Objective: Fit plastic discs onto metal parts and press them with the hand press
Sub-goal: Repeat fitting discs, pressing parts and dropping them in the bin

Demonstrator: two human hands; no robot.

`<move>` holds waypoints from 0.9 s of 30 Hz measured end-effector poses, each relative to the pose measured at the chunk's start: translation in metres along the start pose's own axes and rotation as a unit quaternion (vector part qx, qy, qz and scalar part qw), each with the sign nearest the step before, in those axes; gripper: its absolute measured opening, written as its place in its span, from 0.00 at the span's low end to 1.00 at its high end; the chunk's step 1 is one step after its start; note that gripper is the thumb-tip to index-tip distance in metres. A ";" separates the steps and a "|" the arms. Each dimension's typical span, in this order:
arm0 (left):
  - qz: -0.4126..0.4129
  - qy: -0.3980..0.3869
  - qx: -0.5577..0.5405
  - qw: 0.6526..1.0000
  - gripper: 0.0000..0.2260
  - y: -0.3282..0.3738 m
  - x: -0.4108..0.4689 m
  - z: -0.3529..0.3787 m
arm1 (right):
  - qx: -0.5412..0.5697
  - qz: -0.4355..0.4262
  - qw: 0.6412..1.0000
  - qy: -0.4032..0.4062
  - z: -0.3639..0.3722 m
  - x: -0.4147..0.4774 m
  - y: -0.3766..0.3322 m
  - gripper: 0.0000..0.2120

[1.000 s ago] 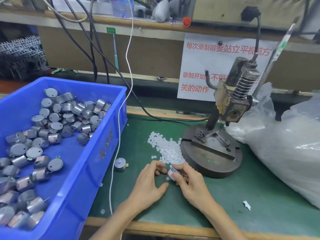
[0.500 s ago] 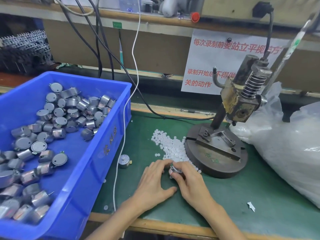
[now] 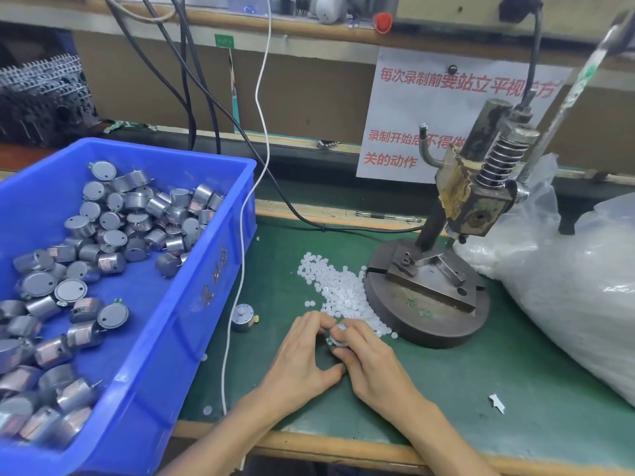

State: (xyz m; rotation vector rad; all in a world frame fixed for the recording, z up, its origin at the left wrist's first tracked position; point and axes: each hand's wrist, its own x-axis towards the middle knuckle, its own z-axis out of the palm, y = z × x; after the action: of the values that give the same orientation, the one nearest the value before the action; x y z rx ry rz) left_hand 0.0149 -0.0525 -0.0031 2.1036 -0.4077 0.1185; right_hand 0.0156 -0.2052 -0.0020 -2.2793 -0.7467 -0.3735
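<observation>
Nudged closer to the heap of small white plastic discs (image 3: 340, 290), left hand (image 3: 302, 352) and right hand (image 3: 371, 359) pinch the small round silver metal part (image 3: 338, 334), now face-up, in narrow grips above the green counter (image 3: 481, 389).

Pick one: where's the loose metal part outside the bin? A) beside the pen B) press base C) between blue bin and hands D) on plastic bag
C: the loose metal part stands on the green mat, between the blue bin and the left hand, which grips another part with the right hand.
</observation>
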 end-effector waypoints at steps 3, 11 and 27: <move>0.000 -0.005 0.002 1.000 0.20 0.000 0.000 -0.001 | 0.004 0.003 1.000 -0.001 0.002 -0.002 0.002 0.08; 0.112 -0.003 0.052 0.992 0.27 0.000 -0.003 0.002 | 0.166 0.169 0.972 0.015 -0.003 0.001 0.004 0.09; -0.030 -0.009 -0.059 0.998 0.11 0.089 0.105 0.075 | 0.159 0.372 0.899 0.165 -0.108 0.024 0.058 0.09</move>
State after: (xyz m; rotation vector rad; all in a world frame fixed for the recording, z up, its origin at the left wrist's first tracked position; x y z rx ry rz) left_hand 0.0782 -0.1842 0.0539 2.0002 -0.3541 0.0403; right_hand 0.0637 -0.3045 0.0549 -1.9337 0.2433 -0.2342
